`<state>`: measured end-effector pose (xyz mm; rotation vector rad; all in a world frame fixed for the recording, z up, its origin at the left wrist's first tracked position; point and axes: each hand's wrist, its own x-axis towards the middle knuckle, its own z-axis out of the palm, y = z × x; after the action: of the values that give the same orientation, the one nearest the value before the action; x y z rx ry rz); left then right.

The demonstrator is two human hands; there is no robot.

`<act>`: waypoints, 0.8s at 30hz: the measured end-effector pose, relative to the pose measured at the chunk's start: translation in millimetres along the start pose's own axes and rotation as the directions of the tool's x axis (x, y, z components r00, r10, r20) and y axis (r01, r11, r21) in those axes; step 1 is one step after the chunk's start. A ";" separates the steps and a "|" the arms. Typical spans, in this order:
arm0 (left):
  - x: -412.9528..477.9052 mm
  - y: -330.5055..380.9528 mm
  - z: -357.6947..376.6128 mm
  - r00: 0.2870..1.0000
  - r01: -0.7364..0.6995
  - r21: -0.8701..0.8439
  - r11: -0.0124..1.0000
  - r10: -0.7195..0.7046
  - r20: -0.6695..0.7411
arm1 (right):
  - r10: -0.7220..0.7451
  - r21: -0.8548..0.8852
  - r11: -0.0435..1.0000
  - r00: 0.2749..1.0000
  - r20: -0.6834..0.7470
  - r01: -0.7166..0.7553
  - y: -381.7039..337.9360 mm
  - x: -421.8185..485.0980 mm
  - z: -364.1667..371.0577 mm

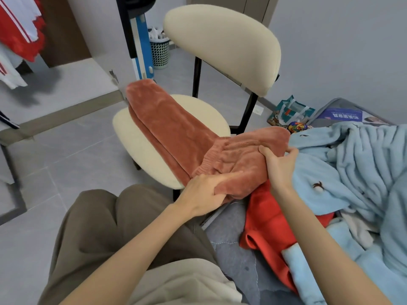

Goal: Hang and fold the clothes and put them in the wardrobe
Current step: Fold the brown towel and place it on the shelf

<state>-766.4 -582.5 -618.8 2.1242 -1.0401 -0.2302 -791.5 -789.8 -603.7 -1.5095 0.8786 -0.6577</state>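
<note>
Rust-pink fleece trousers (167, 126) lie across the cream chair seat (143, 150), legs pointing to the far left, waist end toward me. My left hand (202, 194) grips the near edge of the waist end. My right hand (279, 164) pinches the fabric at the far side of that same end. To the right lies a heap of clothes: a light blue fleece garment (352, 168) and a red garment (268, 227) under my right forearm. At the top left, red and white clothes (19, 29) hang in the open wardrobe.
The chair's cream backrest (222, 45) stands behind the seat. A teal mesh bin (159, 52) and a blue-and-white upright object (141, 49) stand at the back. A teal bag (290, 111) and a blue booklet (343, 115) lie at right. Grey tile floor (66, 155) spreads to the left.
</note>
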 end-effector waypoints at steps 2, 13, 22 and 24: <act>-0.6 -2.7 -7.5 0.998 0.029 0.016 0.999 -0.028 -0.049 | 0.020 0.020 1.000 0.998 0.056 -0.021 -10.2 -0.2 5.0; 14.9 -76.0 -86.7 0.920 0.299 0.144 0.943 -0.244 -0.307 | -0.041 -0.115 0.990 0.948 0.316 0.081 -51.9 22.0 141.0; 72.8 -142.5 -90.1 0.648 0.457 -0.696 0.554 -0.743 -0.166 | -0.053 -0.386 0.864 0.820 0.570 0.324 -20.4 61.6 191.9; 74.6 -144.6 -80.0 0.579 0.442 -0.811 0.383 -0.813 -0.069 | -0.099 -0.515 0.717 0.799 0.592 0.470 -4.0 67.3 178.4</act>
<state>-593.7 -537.4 -650.9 1.5602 0.2827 -0.4072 -607.7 -745.7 -628.6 -2.3575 0.4232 -0.1037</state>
